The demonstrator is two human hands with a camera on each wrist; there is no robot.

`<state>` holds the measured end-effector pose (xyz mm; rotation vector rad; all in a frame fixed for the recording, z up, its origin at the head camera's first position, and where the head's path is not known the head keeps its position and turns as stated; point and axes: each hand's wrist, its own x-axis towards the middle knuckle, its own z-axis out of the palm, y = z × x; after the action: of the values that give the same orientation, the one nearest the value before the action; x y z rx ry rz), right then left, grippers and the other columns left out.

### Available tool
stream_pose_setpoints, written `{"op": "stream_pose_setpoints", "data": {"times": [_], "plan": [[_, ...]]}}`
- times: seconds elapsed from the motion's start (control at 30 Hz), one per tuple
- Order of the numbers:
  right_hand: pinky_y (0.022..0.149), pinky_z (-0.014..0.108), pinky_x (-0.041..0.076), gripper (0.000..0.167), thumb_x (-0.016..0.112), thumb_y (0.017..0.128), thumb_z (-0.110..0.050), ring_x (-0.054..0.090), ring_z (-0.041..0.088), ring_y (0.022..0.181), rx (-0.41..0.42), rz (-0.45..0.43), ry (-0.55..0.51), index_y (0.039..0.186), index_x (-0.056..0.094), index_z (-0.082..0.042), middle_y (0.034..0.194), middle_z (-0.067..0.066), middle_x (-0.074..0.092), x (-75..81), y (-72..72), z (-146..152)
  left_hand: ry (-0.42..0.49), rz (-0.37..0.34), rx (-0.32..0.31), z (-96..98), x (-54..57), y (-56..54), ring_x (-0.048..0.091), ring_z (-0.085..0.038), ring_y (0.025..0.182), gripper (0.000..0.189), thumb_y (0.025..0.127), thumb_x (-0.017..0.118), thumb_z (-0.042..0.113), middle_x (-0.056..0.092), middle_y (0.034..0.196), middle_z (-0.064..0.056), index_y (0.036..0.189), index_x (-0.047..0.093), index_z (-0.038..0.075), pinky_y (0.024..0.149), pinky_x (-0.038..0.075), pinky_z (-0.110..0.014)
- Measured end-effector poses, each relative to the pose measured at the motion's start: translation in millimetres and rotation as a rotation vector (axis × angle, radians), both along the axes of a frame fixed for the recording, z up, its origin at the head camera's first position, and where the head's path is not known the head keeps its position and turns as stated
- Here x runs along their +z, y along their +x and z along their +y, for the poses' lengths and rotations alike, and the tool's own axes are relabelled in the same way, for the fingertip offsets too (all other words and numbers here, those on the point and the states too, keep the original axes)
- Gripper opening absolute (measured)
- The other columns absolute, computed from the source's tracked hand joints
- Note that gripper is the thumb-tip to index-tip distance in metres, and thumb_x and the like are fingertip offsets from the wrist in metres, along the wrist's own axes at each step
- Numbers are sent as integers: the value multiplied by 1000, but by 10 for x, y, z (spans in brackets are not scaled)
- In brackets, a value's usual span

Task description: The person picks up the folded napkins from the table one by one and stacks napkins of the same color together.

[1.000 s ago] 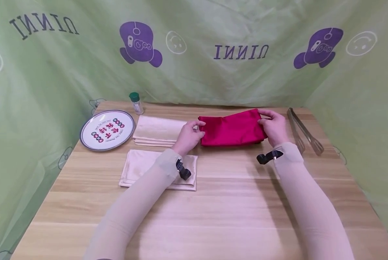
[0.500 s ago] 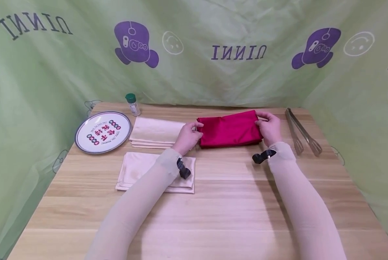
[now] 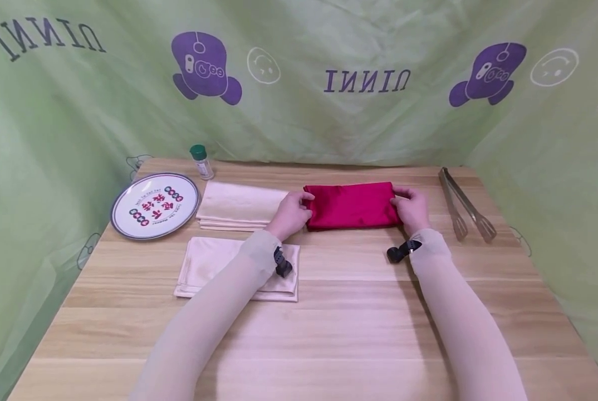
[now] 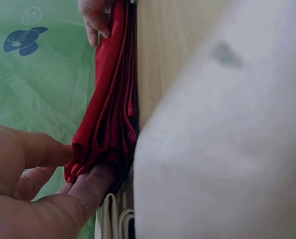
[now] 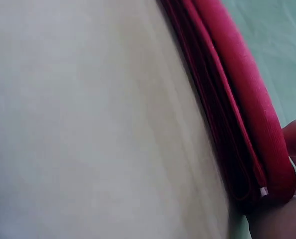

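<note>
A folded red satin cloth (image 3: 351,206) lies near the back of the wooden table. At its left end, my left hand (image 3: 290,214) pinches the stacked layers; the left wrist view shows fingers on both sides of the folds of the red cloth (image 4: 110,94). My right hand (image 3: 412,211) holds the opposite end, its fingertips at the corner of the red cloth (image 5: 252,114) in the right wrist view. A folded cream cloth (image 3: 244,200) lies just left of the red one. Nearer me is a second folded cream cloth (image 3: 211,264), partly hidden by my left forearm.
At the far left sits a white plate (image 3: 156,206) with red lettering and a blue rim. Behind it stands a small green-capped shaker bottle (image 3: 201,162). Metal tongs (image 3: 464,203) lie to the right of my right hand. Green curtain (image 3: 289,128) surrounds the table (image 3: 339,334).
The right end of the red cloth has come down and towards me, so it now lies level. My right hand moved down with it; the left hand stayed at the left end.
</note>
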<state>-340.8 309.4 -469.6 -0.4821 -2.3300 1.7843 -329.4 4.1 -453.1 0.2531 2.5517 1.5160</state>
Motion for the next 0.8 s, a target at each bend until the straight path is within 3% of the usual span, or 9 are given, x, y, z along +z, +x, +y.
{"op": "stream_pose_setpoints", "data": {"times": [0.23,0.37,0.53,0.7,0.8], "plan": [[81,21,42,40,61,89,4,49,10,98,6,-14,1,129,60,1,120,10,56,-7,110,69,-7,29,-10,12,-32,-36,56,-23,100,38,86,63,-2,50,129,-15,124,63,3,83,49,-30],[78,20,43,39,60,89,2,49,10,93,10,-17,-3,127,57,4,114,7,55,26,193,110,7,64,-49,-85,-34,17,62,-21,96,38,87,62,-1,50,126,-14,125,62,3,73,53,-28],[81,24,51,35,57,92,-1,57,14,90,47,7,15,127,55,5,117,16,54,220,415,127,53,100,-92,-389,79,199,65,-22,96,41,89,60,3,50,128,-14,129,58,2,65,55,-30],[85,27,53,25,60,95,-6,60,12,97,109,66,52,119,59,-4,113,5,58,408,638,111,102,69,-96,-774,277,427,66,-22,98,44,91,64,12,59,125,-15,134,55,7,70,54,-34],[84,27,54,31,60,95,-7,59,18,101,203,87,72,125,56,3,115,8,58,456,781,31,125,60,-102,-1021,401,602,66,-20,97,43,93,65,16,62,122,-16,135,54,10,73,54,-36]]}}
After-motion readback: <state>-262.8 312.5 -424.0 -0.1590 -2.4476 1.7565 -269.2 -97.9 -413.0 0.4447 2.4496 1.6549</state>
